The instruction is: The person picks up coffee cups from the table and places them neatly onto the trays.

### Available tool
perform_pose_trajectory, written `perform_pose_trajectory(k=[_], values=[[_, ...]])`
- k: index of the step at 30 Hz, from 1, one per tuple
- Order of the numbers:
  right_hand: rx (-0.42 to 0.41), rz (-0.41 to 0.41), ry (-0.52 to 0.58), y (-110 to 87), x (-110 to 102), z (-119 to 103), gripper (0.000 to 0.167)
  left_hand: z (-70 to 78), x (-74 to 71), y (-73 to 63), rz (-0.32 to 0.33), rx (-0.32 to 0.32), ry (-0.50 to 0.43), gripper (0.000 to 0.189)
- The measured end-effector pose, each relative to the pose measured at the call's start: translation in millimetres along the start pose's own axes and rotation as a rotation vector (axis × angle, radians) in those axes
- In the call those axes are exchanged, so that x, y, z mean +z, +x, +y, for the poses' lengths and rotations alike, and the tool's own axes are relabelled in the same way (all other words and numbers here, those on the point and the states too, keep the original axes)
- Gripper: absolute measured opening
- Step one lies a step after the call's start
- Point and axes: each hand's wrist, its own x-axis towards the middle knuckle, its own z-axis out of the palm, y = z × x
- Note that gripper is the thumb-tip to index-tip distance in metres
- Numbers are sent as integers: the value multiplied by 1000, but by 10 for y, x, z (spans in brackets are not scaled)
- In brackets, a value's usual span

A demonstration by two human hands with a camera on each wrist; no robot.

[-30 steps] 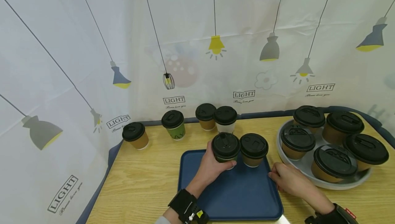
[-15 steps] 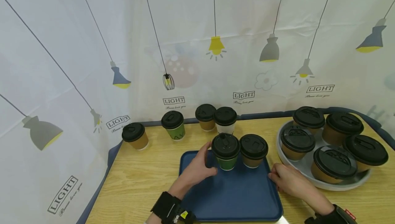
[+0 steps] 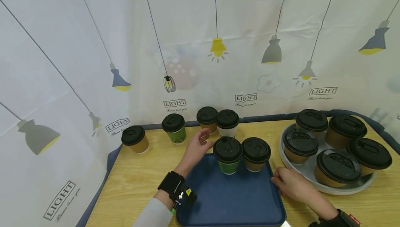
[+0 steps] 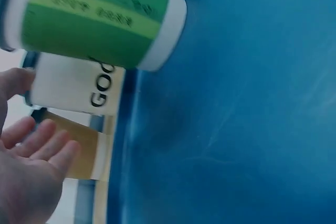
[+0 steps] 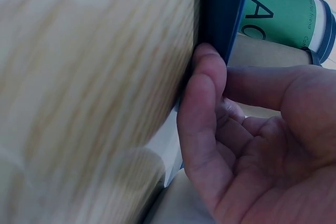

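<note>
I observe left hand (image 3: 195, 147), fingers apart; white cup (image 3: 227, 124), black-lidded, dark-lettered, near it at two o'clock. Right hand (image 3: 293, 186) pinches blue tray (image 3: 232, 199)'s raised rim at three o'clock.

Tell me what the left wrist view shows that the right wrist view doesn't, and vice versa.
Only the left wrist view shows the white paper cup with black lettering. Only the right wrist view shows the right hand, gripping the edge of the blue rectangular tray. Both show that tray and the green paper cup standing on it.
</note>
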Motion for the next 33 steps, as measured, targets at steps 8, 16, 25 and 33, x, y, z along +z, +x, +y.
perform_pose_trajectory(k=[8,16,25,33], values=[[7,-1,13,-4,6,8,20,-130,158,274,-30,10,-23,61],[1,-1,26,-10,9,15,20,-232,242,493,-74,24,4,74],[17,5,10,-18,1,5,20,-217,418,637,-106,64,-119,80],[9,10,5,-22,10,5,20,-253,505,701,-64,88,-120,78]])
